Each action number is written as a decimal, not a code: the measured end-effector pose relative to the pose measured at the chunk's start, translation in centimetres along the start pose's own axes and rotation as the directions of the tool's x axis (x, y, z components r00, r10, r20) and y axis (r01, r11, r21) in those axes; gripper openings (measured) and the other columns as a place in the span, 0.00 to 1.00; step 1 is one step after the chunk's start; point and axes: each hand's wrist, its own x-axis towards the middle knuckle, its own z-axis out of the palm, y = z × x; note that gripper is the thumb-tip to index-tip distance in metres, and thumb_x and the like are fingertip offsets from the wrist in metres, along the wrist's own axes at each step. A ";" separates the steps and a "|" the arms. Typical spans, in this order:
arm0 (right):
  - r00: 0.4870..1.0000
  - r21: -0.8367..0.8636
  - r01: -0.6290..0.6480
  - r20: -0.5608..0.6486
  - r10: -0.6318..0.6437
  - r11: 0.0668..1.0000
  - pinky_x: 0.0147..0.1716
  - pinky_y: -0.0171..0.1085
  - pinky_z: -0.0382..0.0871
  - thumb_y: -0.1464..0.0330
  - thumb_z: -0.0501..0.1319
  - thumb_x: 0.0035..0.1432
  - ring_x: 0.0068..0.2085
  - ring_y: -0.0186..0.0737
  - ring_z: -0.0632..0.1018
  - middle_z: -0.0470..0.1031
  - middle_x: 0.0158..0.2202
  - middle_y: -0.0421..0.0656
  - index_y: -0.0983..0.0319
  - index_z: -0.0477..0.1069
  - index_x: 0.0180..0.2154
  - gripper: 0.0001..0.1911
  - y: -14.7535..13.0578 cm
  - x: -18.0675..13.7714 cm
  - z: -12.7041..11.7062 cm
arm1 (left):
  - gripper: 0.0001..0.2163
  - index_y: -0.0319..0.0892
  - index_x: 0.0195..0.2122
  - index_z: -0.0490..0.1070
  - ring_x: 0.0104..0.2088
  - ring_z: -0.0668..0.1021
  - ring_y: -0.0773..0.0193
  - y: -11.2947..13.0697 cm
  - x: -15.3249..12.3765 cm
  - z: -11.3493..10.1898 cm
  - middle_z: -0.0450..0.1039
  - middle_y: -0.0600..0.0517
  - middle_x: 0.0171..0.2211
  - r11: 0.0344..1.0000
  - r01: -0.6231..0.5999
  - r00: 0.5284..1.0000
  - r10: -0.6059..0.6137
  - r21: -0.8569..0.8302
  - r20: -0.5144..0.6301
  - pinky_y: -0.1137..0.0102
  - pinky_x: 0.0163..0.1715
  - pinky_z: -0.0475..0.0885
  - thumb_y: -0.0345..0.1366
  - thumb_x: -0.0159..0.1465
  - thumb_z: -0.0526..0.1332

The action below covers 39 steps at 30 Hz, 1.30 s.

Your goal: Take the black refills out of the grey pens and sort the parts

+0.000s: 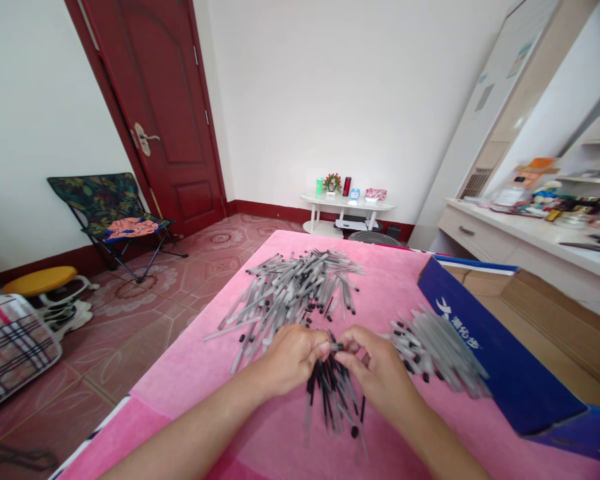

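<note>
Left hand (291, 355) and right hand (383, 373) pinch one pen part (337, 347) — three piles (293, 283) nearby.

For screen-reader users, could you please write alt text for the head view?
A person's left hand and right hand meet at a small dark piece above dark rods on a pink-covered table. Beyond lies a large pile of pen-like tubes; to the right, a smaller heap beside an open blue box.
</note>
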 end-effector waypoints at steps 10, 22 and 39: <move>1.000 -0.161 0.000 -0.024 -0.004 0.987 0.23 0.31 0.54 0.62 0.51 0.57 0.22 0.32 0.64 0.61 0.17 0.37 0.62 0.61 0.18 0.18 0.0 -0.5 0.0 | 0.14 0.42 0.26 0.66 0.22 0.67 0.69 0.4 -0.1 0.2 0.66 0.55 0.20 0.999 -0.002 1.000 0.002 0.036 0.005 0.75 0.25 0.54 0.39 0.63 0.46; 1.000 0.005 -0.009 0.013 0.008 1.000 0.24 0.31 0.59 0.65 0.51 0.57 0.23 0.32 0.67 0.65 0.18 0.38 0.63 0.65 0.20 0.16 -0.3 -0.2 0.0 | 0.14 0.41 0.27 0.67 0.25 0.70 0.70 -0.2 -0.1 0.3 0.68 0.56 0.22 0.996 0.046 0.999 -0.044 -0.079 0.024 0.77 0.28 0.58 0.37 0.63 0.46; 0.986 0.232 -0.166 0.054 0.158 0.958 0.20 0.29 0.59 0.68 0.59 0.48 0.22 0.31 0.69 0.69 0.23 0.36 0.62 0.64 0.32 0.07 -0.1 -0.2 0.4 | 0.14 0.41 0.26 0.66 0.23 0.68 0.69 0.1 -0.1 0.0 0.67 0.55 0.21 0.999 0.043 0.999 -0.042 -0.010 0.005 0.75 0.26 0.56 0.38 0.63 0.46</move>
